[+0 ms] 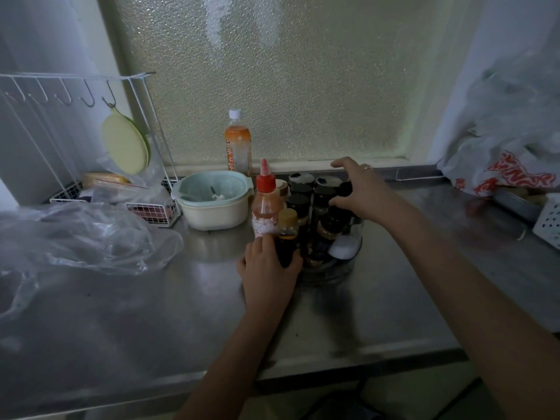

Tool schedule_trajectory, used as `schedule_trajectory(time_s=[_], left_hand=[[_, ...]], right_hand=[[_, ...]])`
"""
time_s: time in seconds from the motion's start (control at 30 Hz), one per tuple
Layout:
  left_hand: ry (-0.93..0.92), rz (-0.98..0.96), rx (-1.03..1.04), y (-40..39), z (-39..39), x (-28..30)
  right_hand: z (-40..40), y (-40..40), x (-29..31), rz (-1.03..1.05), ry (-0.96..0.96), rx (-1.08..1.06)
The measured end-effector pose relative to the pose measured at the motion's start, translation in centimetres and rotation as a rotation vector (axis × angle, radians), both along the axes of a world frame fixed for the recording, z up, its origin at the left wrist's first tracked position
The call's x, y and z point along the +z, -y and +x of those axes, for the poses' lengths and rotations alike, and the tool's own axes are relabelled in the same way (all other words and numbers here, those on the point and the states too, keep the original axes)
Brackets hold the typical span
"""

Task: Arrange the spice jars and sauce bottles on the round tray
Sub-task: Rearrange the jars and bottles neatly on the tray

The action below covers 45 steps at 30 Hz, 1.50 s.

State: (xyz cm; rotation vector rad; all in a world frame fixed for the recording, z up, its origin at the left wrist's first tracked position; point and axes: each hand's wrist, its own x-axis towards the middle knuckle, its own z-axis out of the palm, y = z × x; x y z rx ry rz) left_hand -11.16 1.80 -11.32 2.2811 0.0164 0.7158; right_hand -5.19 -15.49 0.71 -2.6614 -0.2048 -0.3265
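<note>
The round tray (328,275) sits on the steel bench (151,313), below the frosted window (288,80), and everything else is best placed from it. It is packed with dark-capped spice jars (298,204), and a jar of white powder (345,244) stands at its near right edge. At the tray's left edge stands a squeeze bottle (265,201) with a red nozzle cap, and just in front of that a small dark sauce bottle (286,234) with a tan cap.

The left hand (268,271) is at the tray's near left side, its fingers (295,262) wrapped round the lower part of the dark sauce bottle. The right hand (362,192) reaches over the far right side of the tray, fingers curled on a black-capped jar (345,189); the light is dim there, so the grip looks closed but I would not swear how firmly.

Behind the tray, against the window, stands an orange drink bottle (238,144). To the tray's left are a cream bowl with a pale blue strainer (213,198), a white wire rack (91,140), and a crumpled clear plastic bag (75,237). Far right of the tray lies a red-printed white bag (509,174).
</note>
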Motion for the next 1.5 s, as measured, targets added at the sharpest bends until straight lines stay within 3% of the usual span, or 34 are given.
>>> schedule_trajectory(time_s=[0.3,0.4,0.57,0.73,0.93,1.2,1.33,1.5], left_hand=[[-0.013,0.003,-0.056,0.2,0.0,0.1],[-0.014,-0.007,-0.055,0.1,0.0,0.2],[-0.014,-0.001,-0.071,0.0,-0.1,0.2],[-0.033,0.037,-0.084,0.0,0.1,0.0],[-0.013,0.08,-0.054,0.0,0.0,0.0],[0.04,0.098,-0.037,0.2,0.1,-0.3],[0.088,0.104,-0.025,0.4,-0.2,-0.1],[0.168,0.067,-0.047,0.4,-0.9,0.4]], right_hand=[[-0.5,1.9,-0.8,0.196,0.015,0.2],[-1.2,2.4,-2.4,0.262,0.106,0.133],[-1.2,1.3,-7.1,0.734,0.054,-0.033],[-0.6,-0.6,-9.4,0.88,0.054,-0.17],[-0.5,-0.8,-9.7,1.072,0.121,-0.175],[-0.5,1.5,-6.5,1.072,-0.03,0.14],[1.4,2.6,-5.0,1.211,-0.187,0.064],[3.4,3.8,-3.0,1.142,-0.324,0.084]])
